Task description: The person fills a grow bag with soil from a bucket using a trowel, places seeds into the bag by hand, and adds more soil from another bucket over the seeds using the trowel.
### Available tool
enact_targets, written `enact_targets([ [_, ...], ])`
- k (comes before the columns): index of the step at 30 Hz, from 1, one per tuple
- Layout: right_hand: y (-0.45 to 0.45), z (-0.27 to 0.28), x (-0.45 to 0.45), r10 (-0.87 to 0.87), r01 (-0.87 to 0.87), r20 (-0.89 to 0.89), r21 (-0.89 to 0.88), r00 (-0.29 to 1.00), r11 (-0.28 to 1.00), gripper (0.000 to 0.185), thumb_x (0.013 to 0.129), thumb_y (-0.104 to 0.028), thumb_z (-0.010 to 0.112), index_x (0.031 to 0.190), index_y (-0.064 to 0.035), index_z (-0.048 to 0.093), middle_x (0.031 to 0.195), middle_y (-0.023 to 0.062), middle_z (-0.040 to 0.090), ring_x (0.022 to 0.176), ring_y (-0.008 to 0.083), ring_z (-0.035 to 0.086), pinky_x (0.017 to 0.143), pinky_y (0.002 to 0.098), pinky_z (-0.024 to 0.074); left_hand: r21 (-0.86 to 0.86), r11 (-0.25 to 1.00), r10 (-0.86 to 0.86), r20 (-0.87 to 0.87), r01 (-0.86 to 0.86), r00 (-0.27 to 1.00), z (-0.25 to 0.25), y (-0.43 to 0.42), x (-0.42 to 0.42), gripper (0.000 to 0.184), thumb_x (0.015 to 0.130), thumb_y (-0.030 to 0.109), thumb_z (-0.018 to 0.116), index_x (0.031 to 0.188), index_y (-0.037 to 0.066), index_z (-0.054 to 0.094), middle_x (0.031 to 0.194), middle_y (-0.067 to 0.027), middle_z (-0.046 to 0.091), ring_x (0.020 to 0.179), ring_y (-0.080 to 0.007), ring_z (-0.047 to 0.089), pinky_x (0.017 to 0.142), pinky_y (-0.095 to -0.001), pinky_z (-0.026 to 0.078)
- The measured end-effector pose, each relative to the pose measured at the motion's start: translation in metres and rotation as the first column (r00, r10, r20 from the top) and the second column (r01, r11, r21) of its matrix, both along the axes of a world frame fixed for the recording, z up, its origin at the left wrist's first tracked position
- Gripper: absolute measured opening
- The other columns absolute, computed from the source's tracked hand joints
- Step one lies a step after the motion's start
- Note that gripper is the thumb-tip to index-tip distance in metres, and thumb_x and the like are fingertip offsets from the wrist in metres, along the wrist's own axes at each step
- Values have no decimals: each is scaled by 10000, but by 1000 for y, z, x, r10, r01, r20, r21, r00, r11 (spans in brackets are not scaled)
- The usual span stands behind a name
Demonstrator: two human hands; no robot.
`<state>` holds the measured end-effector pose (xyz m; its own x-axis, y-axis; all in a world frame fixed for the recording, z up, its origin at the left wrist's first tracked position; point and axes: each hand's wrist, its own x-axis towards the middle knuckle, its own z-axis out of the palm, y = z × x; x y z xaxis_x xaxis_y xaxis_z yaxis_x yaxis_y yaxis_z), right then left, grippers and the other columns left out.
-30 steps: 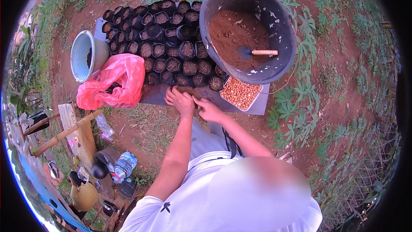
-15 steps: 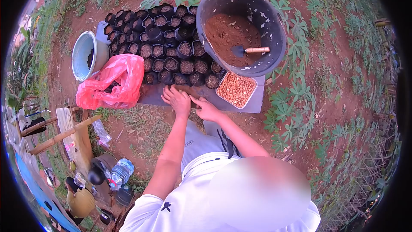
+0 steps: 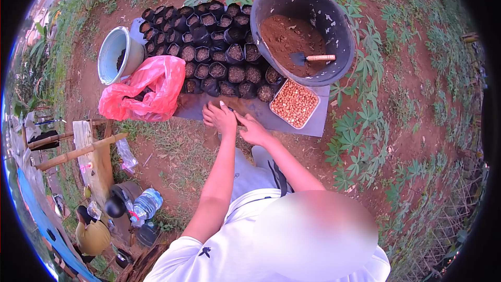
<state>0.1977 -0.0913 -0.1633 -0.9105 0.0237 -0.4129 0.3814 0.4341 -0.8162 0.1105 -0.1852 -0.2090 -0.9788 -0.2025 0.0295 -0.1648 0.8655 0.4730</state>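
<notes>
My left hand (image 3: 220,118) is over the near edge of the grey board (image 3: 313,120), fingers bent and partly apart, with nothing visible in it. Close beside it on the right, my right hand (image 3: 252,128) is closed on something thin and dark that I cannot make out. Just beyond both hands stand rows of black bags filled with soil (image 3: 236,74). To the right lies a square tray of light brown seeds (image 3: 295,103). A large black tub (image 3: 347,47) behind it holds brown soil and a trowel with a wooden handle (image 3: 320,58).
A pink plastic bag (image 3: 162,81) and a pale blue bucket (image 3: 105,65) are at the board's left. Wooden posts (image 3: 94,162), a water bottle (image 3: 147,203) and a yellow-brown rounded object (image 3: 93,238) are at lower left. Leafy plants (image 3: 360,125) grow on the right.
The whole view has shifted slightly. My left hand has changed from fingers laid flatter and closer together to bent fingers. My right hand stays close beside it.
</notes>
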Motion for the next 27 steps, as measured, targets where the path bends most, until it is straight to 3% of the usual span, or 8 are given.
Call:
enact_targets([
  [3, 2, -6, -5, 14, -14, 7, -7, 1000, 1000, 765, 827, -80, 572, 1548, -193, 344, 1065, 179, 524, 1038, 322, 536, 931, 385, 439, 10, 1000, 22, 97, -23, 995, -6, 3, -4, 521, 971, 278, 505, 1398, -2, 401, 1505, -237, 332, 1441, -424, 249, 1150, -617, 175],
  [6, 4, -13, -3, -9, 8, -25, -36, 1000, 999, 743, 815, -64, 571, 1526, -182, 392, 1030, 174, 527, 1000, 309, 543, 904, 385, 446, 8, 999, -43, 68, 42, 997, -8, 2, -4, 542, 936, 195, 507, 1422, -2, 373, 1544, -250, 279, 1474, -443, 179, 1166, -646, 117],
  [9, 10, -15, 1, -6, 10, 35, -102, 999, 995, 707, 823, -67, 565, 1509, -151, 413, 1087, 195, 543, 1057, 336, 564, 948, 393, 456, 24, 992, -121, 2, 121, 993, -8, 1, -3, 548, 904, 120, 495, 1427, 9, 373, 1551, -237, 290, 1484, -433, 175, 1170, -647, 111],
  [12, 11, -12, 3, -24, 29, 47, -102, 999, 994, 684, 834, -82, 575, 1499, -146, 431, 1037, 163, 537, 989, 292, 571, 901, 368, 470, 57, 982, -178, -43, 180, 983, -8, 0, -3, 581, 869, 72, 496, 1430, -5, 363, 1553, -242, 288, 1486, -427, 175, 1174, -639, 106],
  [17, 8, -21, 0, -51, 53, 25, -80, 998, 995, 691, 830, -82, 629, 1493, -141, 445, 993, 136, 536, 945, 265, 560, 860, 356, 472, 25, 991, -136, 37, 135, 990, -8, 3, -9, 666, 840, 81, 522, 1464, -38, 323, 1588, -249, 229, 1502, -403, 149, 1191, -613, 79],
  [22, 15, -5, -6, -4, 14, 131, -81, 991, 997, 662, 844, -146, 609, 1486, -123, 447, 1039, 165, 542, 976, 293, 578, 869, 369, 478, -31, 987, -155, 103, 159, 983, -5, 4, -11, 722, 826, 112, 532, 1488, -65, 303, 1616, -232, 191, 1523, -348, 123, 1203, -597, 52],
  [27, 12, -15, -6, -34, 36, 57, -36, 998, 999, 651, 843, -144, 637, 1467, -80, 467, 1009, 154, 531, 977, 278, 569, 867, 374, 473, -47, 983, -173, 112, 179, 979, 0, 6, -12, 705, 835, 133, 509, 1477, -85, 319, 1613, -235, 202, 1522, -351, 125, 1210, -583, 51],
])
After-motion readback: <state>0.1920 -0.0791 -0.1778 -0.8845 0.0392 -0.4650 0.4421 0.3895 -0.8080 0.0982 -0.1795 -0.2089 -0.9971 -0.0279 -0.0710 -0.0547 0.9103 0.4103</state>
